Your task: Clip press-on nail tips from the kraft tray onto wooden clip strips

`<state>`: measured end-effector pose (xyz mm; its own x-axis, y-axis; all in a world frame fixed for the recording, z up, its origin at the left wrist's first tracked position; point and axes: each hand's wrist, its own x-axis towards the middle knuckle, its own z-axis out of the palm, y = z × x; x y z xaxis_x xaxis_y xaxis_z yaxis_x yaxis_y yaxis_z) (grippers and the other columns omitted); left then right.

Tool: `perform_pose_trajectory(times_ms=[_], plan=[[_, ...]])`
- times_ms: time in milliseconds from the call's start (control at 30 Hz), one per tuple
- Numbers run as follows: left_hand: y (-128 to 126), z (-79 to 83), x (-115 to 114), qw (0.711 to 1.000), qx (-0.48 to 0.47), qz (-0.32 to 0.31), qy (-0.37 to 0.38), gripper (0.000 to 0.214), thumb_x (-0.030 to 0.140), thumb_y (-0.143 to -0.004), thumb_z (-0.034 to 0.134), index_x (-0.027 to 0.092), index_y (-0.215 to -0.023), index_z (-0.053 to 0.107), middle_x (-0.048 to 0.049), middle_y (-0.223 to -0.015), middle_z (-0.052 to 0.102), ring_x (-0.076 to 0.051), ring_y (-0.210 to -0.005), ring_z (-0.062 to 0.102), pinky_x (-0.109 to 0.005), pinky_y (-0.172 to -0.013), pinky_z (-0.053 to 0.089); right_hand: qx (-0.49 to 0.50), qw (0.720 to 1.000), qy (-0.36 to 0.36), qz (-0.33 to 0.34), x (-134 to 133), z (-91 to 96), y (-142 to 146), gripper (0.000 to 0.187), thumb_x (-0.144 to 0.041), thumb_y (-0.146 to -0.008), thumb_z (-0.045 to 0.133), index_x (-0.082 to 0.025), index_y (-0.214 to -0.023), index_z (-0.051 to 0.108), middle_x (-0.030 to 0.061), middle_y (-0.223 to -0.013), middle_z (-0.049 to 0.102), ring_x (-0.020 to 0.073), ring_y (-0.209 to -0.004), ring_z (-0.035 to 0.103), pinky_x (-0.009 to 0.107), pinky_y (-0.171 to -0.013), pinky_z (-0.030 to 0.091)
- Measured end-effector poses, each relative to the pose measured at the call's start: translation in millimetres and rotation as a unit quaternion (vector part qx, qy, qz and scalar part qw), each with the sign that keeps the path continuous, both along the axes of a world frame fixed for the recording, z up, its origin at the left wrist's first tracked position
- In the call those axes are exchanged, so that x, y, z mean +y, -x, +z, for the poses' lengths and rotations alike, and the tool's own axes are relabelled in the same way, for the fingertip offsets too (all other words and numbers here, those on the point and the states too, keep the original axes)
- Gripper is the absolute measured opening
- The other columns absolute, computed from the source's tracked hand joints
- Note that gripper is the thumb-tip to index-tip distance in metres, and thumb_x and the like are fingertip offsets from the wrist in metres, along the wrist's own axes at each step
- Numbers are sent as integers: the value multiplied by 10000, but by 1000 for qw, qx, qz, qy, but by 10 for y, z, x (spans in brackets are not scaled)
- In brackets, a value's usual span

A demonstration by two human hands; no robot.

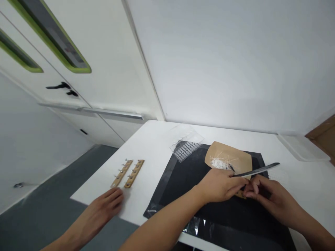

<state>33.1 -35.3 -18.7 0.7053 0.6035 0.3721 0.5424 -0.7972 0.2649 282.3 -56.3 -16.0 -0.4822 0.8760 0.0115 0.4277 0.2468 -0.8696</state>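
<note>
My left hand (222, 184) is closed around a slim dark nail file (258, 170), whose free end points right. Close against it, my right hand (270, 198) is closed with its fingertips pinched together; what they grip is mostly hidden. A sliver of a tan wooden piece (240, 194) shows between the hands. Behind them, a brown paper sheet (239, 158) carries a heap of white scraps (220, 164) and some thin pale sticks. Beneath lies a black mat (180, 188).
Another person's hand (107, 204) at the left touches or nearly touches one of two wooden strips with metal pegs (134, 174). A clear plastic box of nail tips (186, 150) overlaps the mat's far corner. At the right are a clear tray (303, 148) and a cardboard box (324, 136).
</note>
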Motion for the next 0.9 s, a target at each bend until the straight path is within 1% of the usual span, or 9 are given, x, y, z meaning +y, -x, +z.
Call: perform_pose_trajectory(times_ms=[100,200,300,433,567,667,767,833,900], plan=[[-3,-11,8,1000,-4,-21,-9,344,383,-1097,436,284,-1252,726,-8,-846,653,-135,-741,600,-240,-626,396,-16,1000,-1,1,-13,-7,5,319,-463,-984,665,-249,-814,498,18,-865,729,201,-801,679,302,-729,547],[-12,-34,13,999,-14,-31,-8,347,401,-1103,442,287,-1261,729,-15,-881,680,-133,-779,622,-235,-666,436,-28,1000,5,4,-14,-48,-8,360,-474,-984,666,-256,-810,439,3,-833,701,207,-806,670,308,-721,538],[-22,-88,12,999,-31,-38,-3,353,426,-1102,452,287,-1272,730,-22,-905,694,-136,-809,641,-237,-708,471,-36,999,-1,-6,-9,-88,-28,397,-474,-972,685,-263,-812,389,-3,-850,695,214,-817,667,320,-718,534],[-31,-156,5,999,-33,-38,0,344,434,-1093,471,301,-1253,744,-19,-860,678,-134,-775,635,-235,-700,479,-48,999,-14,-11,-6,-96,-43,402,-471,-960,694,-266,-809,383,-13,-835,686,206,-771,643,323,-695,527],[-21,-151,7,999,-32,-41,-14,341,424,-1087,479,301,-1266,742,-20,-856,668,-129,-765,624,-222,-680,472,-63,998,-25,-8,0,-103,-62,398,-467,-964,692,-264,-811,387,-26,-818,677,196,-759,636,315,-682,520],[6,-103,13,998,-29,-46,-18,335,438,-1091,474,323,-1262,738,-16,-921,687,-119,-794,633,-208,-702,463,-72,997,-34,-9,9,-129,-84,353,-460,-970,686,-264,-831,427,-14,-850,697,207,-780,651,329,-698,533],[36,-55,17,999,14,-34,-10,318,477,-1085,492,340,-1233,738,-12,-960,694,-119,-820,637,-194,-709,444,-76,996,-47,-4,21,-143,-97,292,-463,-970,682,-264,-865,496,8,-865,709,229,-808,666,357,-729,559],[50,-39,20,999,30,-23,-18,324,495,-1086,483,345,-1222,736,-11,-964,699,-125,-818,633,-195,-685,422,-78,995,-60,0,29,-141,-98,259,-470,-974,674,-264,-887,543,21,-873,712,241,-817,670,377,-749,577],[56,-39,25,998,37,-19,-43,327,482,-1095,461,359,-1216,738,-10,-939,699,-130,-786,622,-206,-644,391,-79,994,-71,2,34,-133,-93,218,-471,-981,661,-269,-932,596,36,-911,726,258,-850,681,405,-785,594]])
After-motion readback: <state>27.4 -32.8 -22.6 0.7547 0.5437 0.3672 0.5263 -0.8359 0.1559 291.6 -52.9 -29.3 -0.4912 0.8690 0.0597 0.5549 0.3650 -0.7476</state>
